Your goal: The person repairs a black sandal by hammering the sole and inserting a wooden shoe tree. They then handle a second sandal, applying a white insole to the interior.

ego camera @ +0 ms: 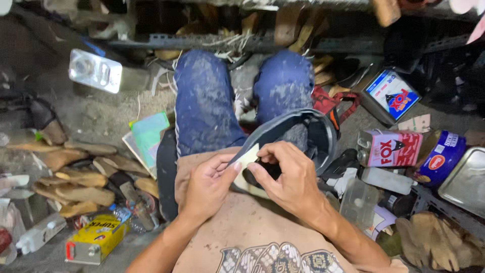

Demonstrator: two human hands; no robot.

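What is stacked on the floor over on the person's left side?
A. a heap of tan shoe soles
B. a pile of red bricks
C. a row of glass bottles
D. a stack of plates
A: a heap of tan shoe soles lies on the floor to the left of the knee, while the left hand and right hand hold a grey strip over the lap.

Grey curved strip (pixel 283 126), pale sole-like piece (pixel 247 157), perhaps overlapping, on lap
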